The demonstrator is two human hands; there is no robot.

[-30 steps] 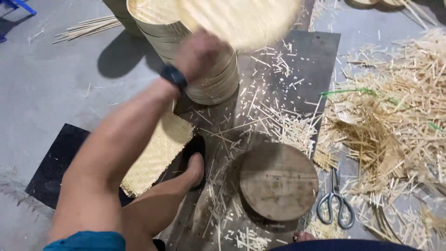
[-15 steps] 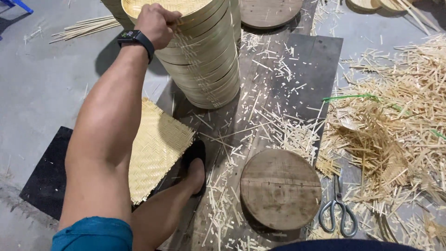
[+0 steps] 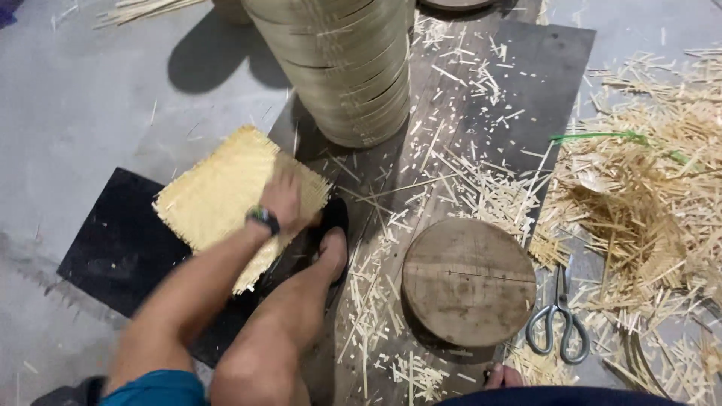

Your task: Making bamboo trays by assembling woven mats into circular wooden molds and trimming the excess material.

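Grey floor (image 3: 90, 113) open leftward | left hand (image 3: 284, 201) on woven mat (image 3: 218, 195) edge; grip unclear

My left hand (image 3: 284, 200) lay flat on the square woven mat of pale bamboo strips (image 3: 226, 195), fingers spread over its far right corner. The mat rested on a black rectangular board (image 3: 113, 248). Beyond my hand stood a tall stack of round bamboo steamer rings (image 3: 338, 68). To its right lay a round wooden disc (image 3: 468, 280), then grey-handled metal scissors (image 3: 558, 325) among scattered bamboo splinters (image 3: 639, 203).
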